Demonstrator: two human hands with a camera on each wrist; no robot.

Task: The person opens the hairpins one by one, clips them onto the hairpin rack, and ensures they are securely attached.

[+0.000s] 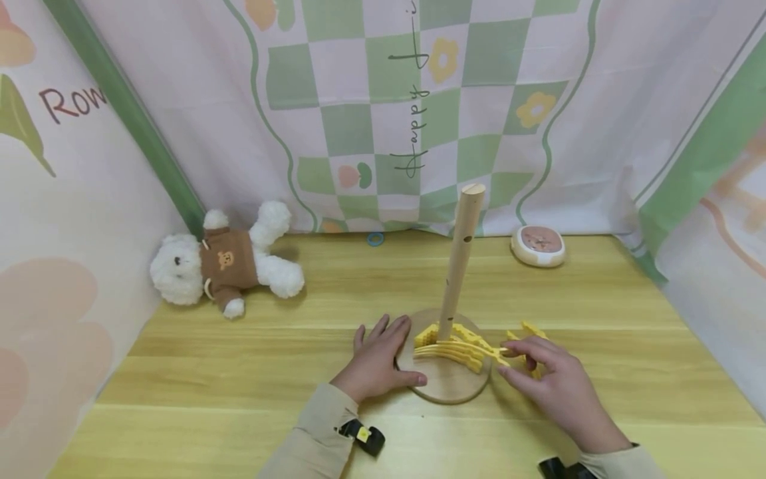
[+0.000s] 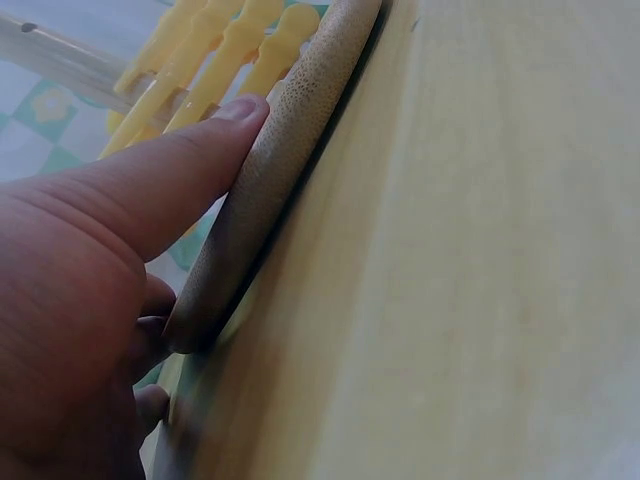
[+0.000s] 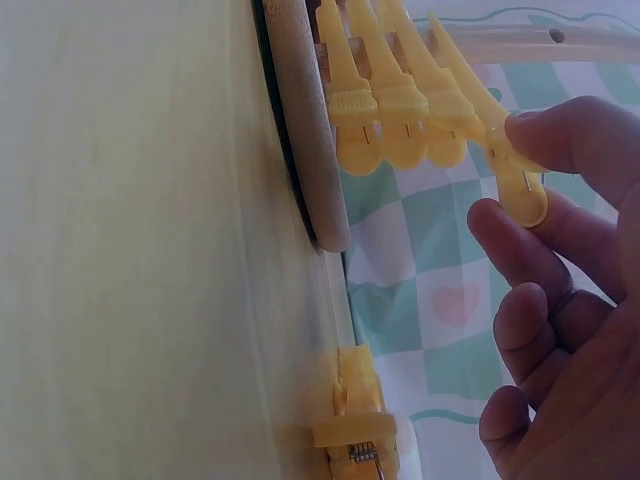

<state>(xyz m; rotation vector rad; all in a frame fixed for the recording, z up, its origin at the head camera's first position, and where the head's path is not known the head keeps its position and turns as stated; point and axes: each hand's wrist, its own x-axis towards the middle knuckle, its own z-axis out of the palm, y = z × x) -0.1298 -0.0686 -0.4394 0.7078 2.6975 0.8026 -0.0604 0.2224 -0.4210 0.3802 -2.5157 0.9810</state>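
A wooden post [image 1: 461, 259] rises from a round wooden base [image 1: 445, 392], with several yellow plastic clips [image 1: 455, 352] stacked around its foot. My left hand [image 1: 377, 362] rests at the left side of the base, fingers stretched out and the thumb [image 2: 215, 135] lying over its rim. On the right, my right hand [image 1: 556, 379] pinches the tail of the uppermost yellow clip [image 3: 520, 195] between thumb and fingertips. This clip slants beside the others, its far end close to the post.
Loose yellow clips [image 1: 532, 329] lie behind my right hand. A white plush dog [image 1: 230, 263] in a brown top lies at the back left. A small blue ring [image 1: 375, 239] and a white rounded device [image 1: 538, 246] are by the back curtain.
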